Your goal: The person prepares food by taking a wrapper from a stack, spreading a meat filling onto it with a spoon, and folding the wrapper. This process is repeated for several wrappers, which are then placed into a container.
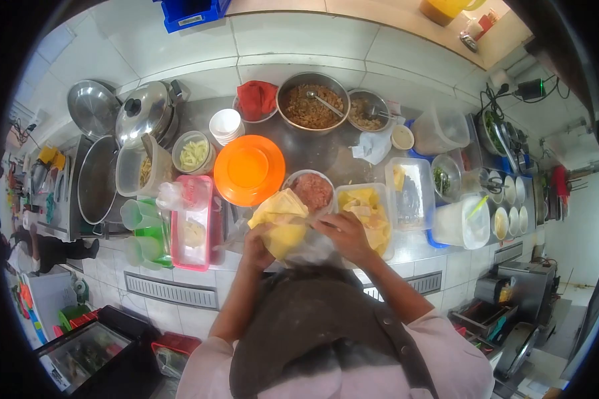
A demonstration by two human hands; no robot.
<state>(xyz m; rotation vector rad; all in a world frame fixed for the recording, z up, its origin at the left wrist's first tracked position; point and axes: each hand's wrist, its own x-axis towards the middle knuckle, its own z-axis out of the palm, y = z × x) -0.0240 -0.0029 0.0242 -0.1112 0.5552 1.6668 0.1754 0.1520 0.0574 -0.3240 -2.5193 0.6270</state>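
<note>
Close to my body, my left hand (258, 247) is closed on a stack of yellow sheets (283, 223) in a clear plastic bag (309, 251). My right hand (343, 231) pinches the bag's edge at the right of the stack. Just beyond the hands stands a bowl of ground meat (312, 191). To its right a clear container (387, 251) holds more yellow pieces (366, 209). An orange plate (249, 171) lies behind my left hand.
A pink tray (209, 256) and green cups (146, 233) stand left. Farther back are a large bowl of cooked filling (313, 106), white bowls (226, 124) and a lidded pot (143, 110). Right are an empty-looking clear tray (410, 196) and a white tub (451, 225). Someone stands far left.
</note>
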